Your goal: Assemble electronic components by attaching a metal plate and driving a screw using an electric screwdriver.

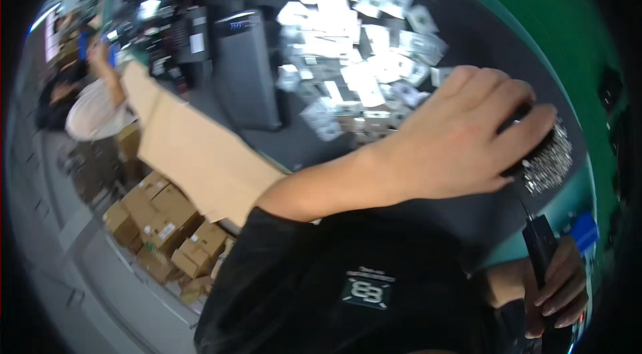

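Landmark: the heap of small silvery pieces (550,161), screws by the look of them, at the right side of the dark worktop (478,40). Left hand (461,133) reaches in from the left of the heap, palm down, fingers bent over a dark object (513,169) right against the heap. Whether that grip is closed on the object or only resting there, I cannot tell; the fingertips are turned away and blurred. Right hand (565,287) on the near side of the heap, grip wrapped round a black driver (540,244), its thin bit (527,205) pointing up at the heap, contact unclear. Pale plates (361,53) lie loose to the left of the heap and farther off

Step in hand, my judgement: getting a screw onto the driver. Best to work the heap's near edge, one piece at a time; digging into the middle would likely scatter the rest. Steady the dark object with the left hand, fingertips clear of the bit. Bring the bit in straight to a screw head, lightly, and check the seat before lifting away from the heap
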`<action>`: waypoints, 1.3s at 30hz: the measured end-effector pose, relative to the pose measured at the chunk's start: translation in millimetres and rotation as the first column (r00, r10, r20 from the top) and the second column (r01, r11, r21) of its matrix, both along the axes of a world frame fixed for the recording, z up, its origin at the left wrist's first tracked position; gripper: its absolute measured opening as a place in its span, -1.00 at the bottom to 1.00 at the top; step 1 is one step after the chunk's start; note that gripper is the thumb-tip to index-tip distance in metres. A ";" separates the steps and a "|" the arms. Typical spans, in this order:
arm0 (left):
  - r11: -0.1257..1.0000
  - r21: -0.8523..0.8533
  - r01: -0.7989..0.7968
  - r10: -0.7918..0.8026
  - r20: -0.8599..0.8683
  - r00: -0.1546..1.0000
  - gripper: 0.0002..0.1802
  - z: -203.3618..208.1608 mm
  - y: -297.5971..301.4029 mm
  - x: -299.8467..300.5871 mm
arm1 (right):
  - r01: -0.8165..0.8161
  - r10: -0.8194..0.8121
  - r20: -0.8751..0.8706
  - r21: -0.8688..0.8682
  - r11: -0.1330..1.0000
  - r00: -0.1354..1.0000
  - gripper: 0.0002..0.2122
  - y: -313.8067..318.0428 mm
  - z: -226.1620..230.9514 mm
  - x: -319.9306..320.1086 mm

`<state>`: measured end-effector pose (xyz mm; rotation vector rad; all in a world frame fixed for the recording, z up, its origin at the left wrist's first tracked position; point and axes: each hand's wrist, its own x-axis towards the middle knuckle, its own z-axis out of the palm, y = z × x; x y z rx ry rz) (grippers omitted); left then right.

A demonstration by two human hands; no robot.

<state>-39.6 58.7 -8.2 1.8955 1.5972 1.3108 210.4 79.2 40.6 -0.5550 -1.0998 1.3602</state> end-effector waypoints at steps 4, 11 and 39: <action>0.993 -0.024 -0.118 0.110 -0.226 0.968 -0.13 33.5 -22.3 -73.0 | -0.090 0.093 -0.039 0.060 0.994 0.995 -0.65 8.1 -19.7 -0.6; 0.631 -0.140 -0.763 0.749 -0.144 0.646 -0.26 74.8 -107.6 -232.3 | -0.331 0.320 0.098 0.139 0.933 0.942 -0.54 13.6 -36.6 10.9; 0.455 -0.154 -0.877 0.816 -0.323 0.480 -0.28 -8.2 -220.4 -447.8 | -0.464 0.477 -0.038 0.174 0.869 0.878 -0.60 40.5 -23.0 -28.2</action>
